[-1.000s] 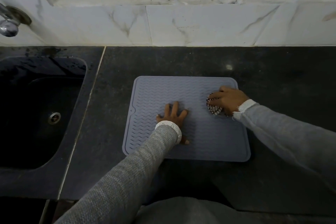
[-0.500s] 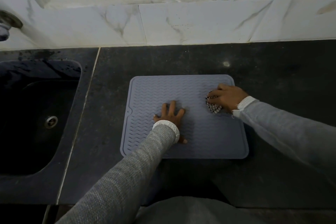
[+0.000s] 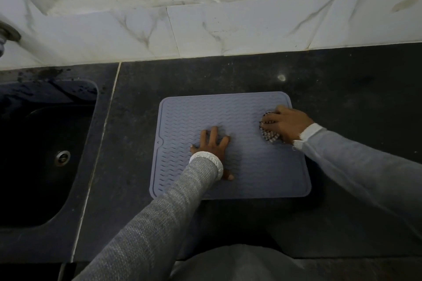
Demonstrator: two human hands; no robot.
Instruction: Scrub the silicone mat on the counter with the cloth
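Observation:
A grey silicone mat (image 3: 251, 166) with wavy ridges lies flat on the dark counter (image 3: 342, 89). My left hand (image 3: 213, 145) rests palm down on the middle of the mat, fingers spread, holding nothing. My right hand (image 3: 288, 123) is at the mat's far right part, closed over a bunched checked cloth (image 3: 269, 135) that it presses onto the mat. Only the lower edge of the cloth shows under the fingers.
A dark sink (image 3: 38, 157) with a metal drain (image 3: 62, 157) is set into the counter at the left. A tap base (image 3: 6, 34) sits on the white marble wall (image 3: 228, 27) behind. The counter's front edge runs along the bottom.
My right hand and the cloth have stayed at the mat's far right part, shifting only slightly. My left hand has kept its place on the mat. The camera has drifted a little.

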